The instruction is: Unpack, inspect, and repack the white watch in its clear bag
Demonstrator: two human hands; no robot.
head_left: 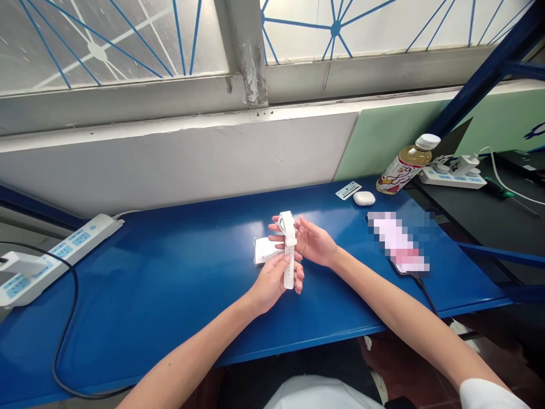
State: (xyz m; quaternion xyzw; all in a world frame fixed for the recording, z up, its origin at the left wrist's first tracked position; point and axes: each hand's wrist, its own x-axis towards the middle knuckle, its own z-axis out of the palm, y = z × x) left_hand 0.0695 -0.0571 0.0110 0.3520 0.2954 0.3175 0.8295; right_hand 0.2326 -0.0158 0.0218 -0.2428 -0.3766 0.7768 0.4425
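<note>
A white wristwatch-like band with a row of holes hangs upright over the desk, its looped upper part at the top. My left hand pinches the holed strap between thumb and fingers. Just behind and to the right of the loop, my right hand has its palm turned up and fingers spread. Its fingers pass behind the band; whether they touch it I cannot tell. Beneath the hands, a flat white packet lies on the blue desk, partly covered by them.
A power strip with a plug and black cable lies at the left. Toward the back right are a card, a white earbud case, a drink bottle and another power strip. A blurred phone lies at right.
</note>
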